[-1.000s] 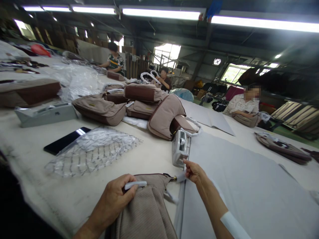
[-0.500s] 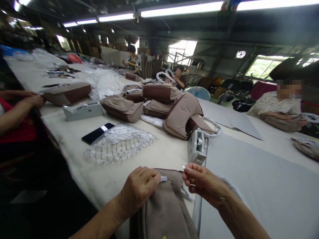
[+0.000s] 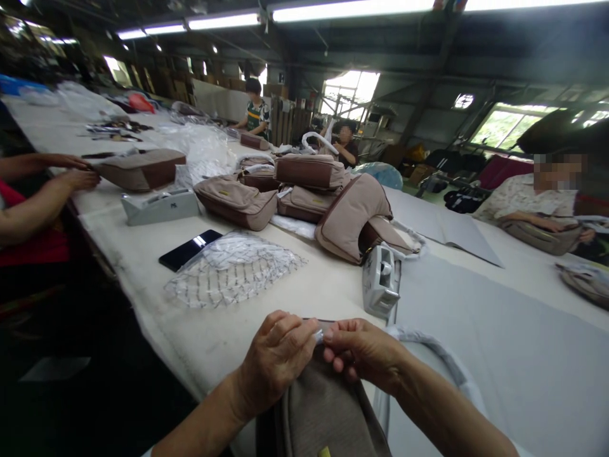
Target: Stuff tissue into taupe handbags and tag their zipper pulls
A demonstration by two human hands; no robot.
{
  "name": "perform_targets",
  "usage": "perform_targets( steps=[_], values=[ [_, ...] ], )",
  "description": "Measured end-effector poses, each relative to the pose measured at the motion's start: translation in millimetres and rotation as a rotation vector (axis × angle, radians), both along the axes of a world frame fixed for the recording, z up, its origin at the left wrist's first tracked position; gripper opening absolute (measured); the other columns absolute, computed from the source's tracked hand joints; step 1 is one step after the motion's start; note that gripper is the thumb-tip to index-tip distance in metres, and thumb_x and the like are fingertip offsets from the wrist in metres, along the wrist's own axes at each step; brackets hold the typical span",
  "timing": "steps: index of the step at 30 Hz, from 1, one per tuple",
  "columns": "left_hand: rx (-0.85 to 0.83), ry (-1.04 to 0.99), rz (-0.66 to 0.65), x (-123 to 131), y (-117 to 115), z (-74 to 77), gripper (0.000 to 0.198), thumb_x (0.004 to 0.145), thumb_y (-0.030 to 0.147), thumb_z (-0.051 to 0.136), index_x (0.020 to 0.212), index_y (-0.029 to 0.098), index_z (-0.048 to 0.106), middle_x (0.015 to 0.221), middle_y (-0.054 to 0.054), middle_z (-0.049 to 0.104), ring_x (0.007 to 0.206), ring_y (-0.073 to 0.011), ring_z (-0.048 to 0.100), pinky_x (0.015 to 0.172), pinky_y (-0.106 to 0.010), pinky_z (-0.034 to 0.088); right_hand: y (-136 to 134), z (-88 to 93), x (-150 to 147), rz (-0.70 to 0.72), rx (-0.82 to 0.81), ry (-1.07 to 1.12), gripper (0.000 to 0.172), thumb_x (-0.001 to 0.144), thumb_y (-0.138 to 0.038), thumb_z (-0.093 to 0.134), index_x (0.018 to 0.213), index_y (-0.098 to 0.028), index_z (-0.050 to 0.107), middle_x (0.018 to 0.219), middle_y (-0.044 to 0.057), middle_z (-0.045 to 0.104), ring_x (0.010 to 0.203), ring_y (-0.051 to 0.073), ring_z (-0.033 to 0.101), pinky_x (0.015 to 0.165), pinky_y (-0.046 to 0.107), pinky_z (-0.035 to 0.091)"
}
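A taupe handbag (image 3: 328, 406) stands at the table's front edge, just below my hands. My left hand (image 3: 280, 355) is closed at its top edge, pinching a small white wrapping strip (image 3: 318, 335). My right hand (image 3: 356, 349) meets it there, thumb and forefinger pressed together at the strip's end. A small clear piece, likely tape, was at these fingertips; now they mostly hide it. The bag's white-wrapped strap (image 3: 432, 343) curves out behind my right wrist. Beyond my right hand stands a grey tape dispenser (image 3: 381, 282).
A patterned clear plastic bag (image 3: 233, 273) and a black phone (image 3: 190, 249) lie ahead on the table (image 3: 143, 273). Behind them are several piled handbags (image 3: 352, 216) and a second tape dispenser (image 3: 162, 207). Co-workers sit left, right and at the back.
My right hand has moved left from beside the handbag to my left hand, bringing the small clear piece to the white strip. The left co-worker's hands and bag shifted slightly.
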State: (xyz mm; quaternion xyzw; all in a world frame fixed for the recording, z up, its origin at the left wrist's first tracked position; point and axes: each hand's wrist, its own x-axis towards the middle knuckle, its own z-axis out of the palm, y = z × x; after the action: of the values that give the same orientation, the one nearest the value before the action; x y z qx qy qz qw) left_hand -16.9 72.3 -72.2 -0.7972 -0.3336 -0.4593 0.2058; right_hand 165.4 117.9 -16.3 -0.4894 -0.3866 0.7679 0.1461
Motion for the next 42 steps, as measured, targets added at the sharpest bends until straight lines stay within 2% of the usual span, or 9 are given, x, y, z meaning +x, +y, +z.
perform_targets(
  steps=[5, 10, 15, 22, 25, 29, 33, 37, 42],
  values=[
    [-0.061, 0.007, -0.023, 0.7, -0.8, -1.5, 0.013, 0.087, 0.007, 0.053, 0.088, 0.013, 0.064, 0.105, -0.006, 0.071, 0.105, -0.0202, 0.058, 0.103, -0.043, 0.034, 0.3, 0.3, -3.3, 0.018, -0.01, -0.057, 0.017, 0.068, -0.025, 0.069, 0.068, -0.012, 0.059, 0.057, 0.001, 0.063, 0.042, 0.006, 0.052, 0.034, 0.012, 0.033],
    [-0.12, -0.019, -0.05, 5.0, 1.9, -0.2, 0.015, 0.085, 0.005, 0.049, 0.079, 0.014, 0.059, 0.082, -0.003, 0.07, 0.09, -0.0161, 0.062, 0.105, -0.044, 0.032, -1.9, -0.8, -6.1, 0.012, -0.009, -0.103, 0.014, 0.071, -0.023, 0.066, 0.068, -0.012, 0.058, 0.055, 0.001, 0.062, 0.041, 0.006, 0.051, 0.034, 0.013, 0.032],
    [-0.161, -0.033, -0.033, 8.8, 3.9, 1.1, 0.015, 0.083, 0.003, 0.048, 0.076, 0.016, 0.053, 0.077, -0.002, 0.067, 0.085, -0.0151, 0.062, 0.103, -0.044, 0.032, -9.6, 7.3, -9.2, -0.018, 0.028, -0.13, 0.012, 0.071, -0.019, 0.063, 0.073, -0.012, 0.054, 0.057, 0.001, 0.061, 0.042, 0.005, 0.05, 0.037, 0.013, 0.037],
    [-0.268, -0.071, -0.035, 10.2, 1.3, 2.6, 0.013, 0.084, 0.007, 0.046, 0.081, 0.016, 0.054, 0.078, -0.003, 0.064, 0.08, -0.0179, 0.059, 0.083, -0.037, 0.039, -24.2, 22.9, -14.0, -0.191, 0.092, -0.1, 0.045, 0.055, -0.016, 0.062, 0.091, -0.02, 0.035, 0.055, -0.003, 0.061, 0.046, 0.008, 0.05, 0.04, 0.015, 0.041],
    [-0.485, -0.168, -0.017, 13.2, -4.7, 4.2, 0.012, 0.085, 0.014, 0.047, 0.076, 0.017, 0.054, 0.075, -0.003, 0.062, 0.075, -0.0188, 0.056, 0.07, -0.033, 0.04, -31.6, 9.8, -19.3, -0.248, 0.154, -0.077, 0.046, 0.052, -0.022, 0.062, 0.088, -0.021, 0.033, 0.053, -0.006, 0.059, 0.044, 0.008, 0.049, 0.038, 0.017, 0.042],
    [-1.0, -0.346, 0.063, 13.2, -10.9, 18.6, 0.008, 0.08, 0.02, 0.051, 0.073, 0.018, 0.055, 0.072, -0.002, 0.061, 0.07, -0.0187, 0.055, 0.065, -0.03, 0.039, -40.1, -13.4, -28.0, -0.291, 0.273, -0.107, 0.04, 0.057, -0.026, 0.058, 0.087, -0.023, 0.031, 0.051, -0.01, 0.055, 0.042, 0.01, 0.048, 0.033, 0.017, 0.039],
    [-1.418, -0.462, -0.023, 5.5, -5.6, 36.2, 0.01, 0.076, 0.024, 0.053, 0.07, 0.017, 0.055, 0.067, 0.001, 0.061, 0.065, -0.0155, 0.053, 0.06, -0.026, 0.036, -46.5, -25.8, -32.0, -0.31, 0.362, -0.105, 0.035, 0.063, -0.026, 0.056, 0.089, -0.023, 0.032, 0.054, -0.01, 0.054, 0.043, 0.009, 0.048, 0.032, 0.016, 0.037],
    [-1.612, -0.656, -0.06, 1.1, 2.2, 38.5, 0.015, 0.068, 0.03, 0.058, 0.066, 0.016, 0.052, 0.058, 0.003, 0.053, 0.058, -0.0124, 0.044, 0.054, -0.023, 0.029, -50.0, -27.1, -34.3, -0.305, 0.409, -0.121, 0.029, 0.069, -0.025, 0.056, 0.09, -0.022, 0.035, 0.055, -0.009, 0.052, 0.044, 0.009, 0.047, 0.034, 0.017, 0.036],
    [-1.673, -0.835, -0.024, 5.1, 3.2, 36.8, 0.02, 0.059, 0.032, 0.06, 0.063, 0.015, 0.05, 0.053, 0.006, 0.047, 0.056, -0.0103, 0.038, 0.054, -0.022, 0.028, -51.6, -25.6, -36.6, -0.317, 0.369, -0.094, 0.03, 0.07, -0.025, 0.059, 0.09, -0.022, 0.037, 0.055, -0.008, 0.051, 0.047, 0.012, 0.049, 0.037, 0.019, 0.039]
  ],
)
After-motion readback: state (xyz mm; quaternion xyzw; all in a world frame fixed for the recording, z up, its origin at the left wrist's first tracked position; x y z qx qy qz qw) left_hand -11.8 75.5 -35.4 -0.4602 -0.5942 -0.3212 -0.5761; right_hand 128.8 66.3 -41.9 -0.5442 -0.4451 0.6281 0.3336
